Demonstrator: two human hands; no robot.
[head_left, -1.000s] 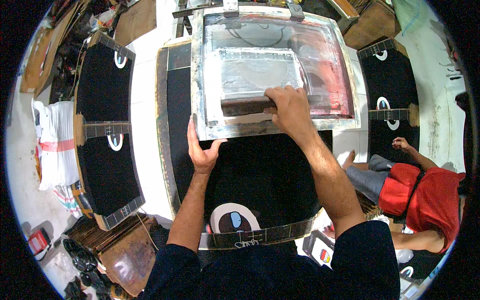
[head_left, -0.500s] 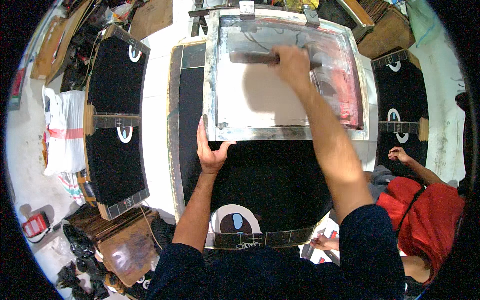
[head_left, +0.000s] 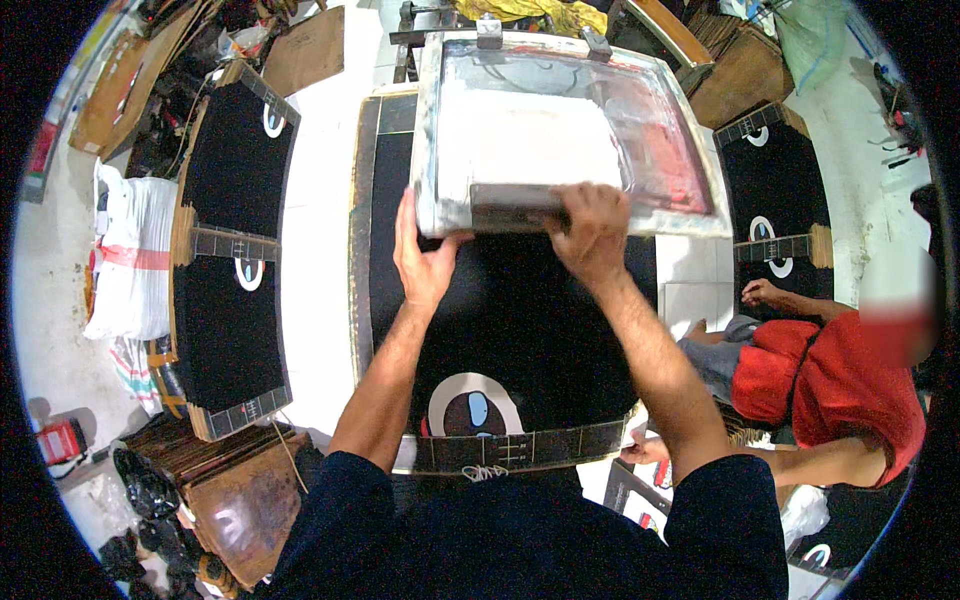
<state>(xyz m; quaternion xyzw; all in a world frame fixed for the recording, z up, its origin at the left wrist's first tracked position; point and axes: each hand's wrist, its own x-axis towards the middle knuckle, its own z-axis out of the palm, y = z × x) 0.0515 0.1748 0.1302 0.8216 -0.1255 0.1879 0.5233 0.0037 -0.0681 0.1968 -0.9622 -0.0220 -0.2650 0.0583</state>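
Note:
A screen printing frame lies across the far part of a black fabric-covered board, held at its far side by two metal clamps. My left hand grips the frame's near left corner, fingers along the side and thumb at the near edge. Near the frame's front bar, my right hand closes on a squeegee, slightly blurred by motion. A white area shows on the mesh, with red ink stains to its right. A printed eye shape is on the fabric nearest me.
More black boards with printed eyes stand left and right. At the right sits a person in red clothing, one hand near the right boards. White bundled cloth and stacked brown boards are at the left.
My right hand has pulled the squeegee from the frame's far part to its near bar. The frame's near edge and my left hand appear higher in the picture; the view has shifted slightly.

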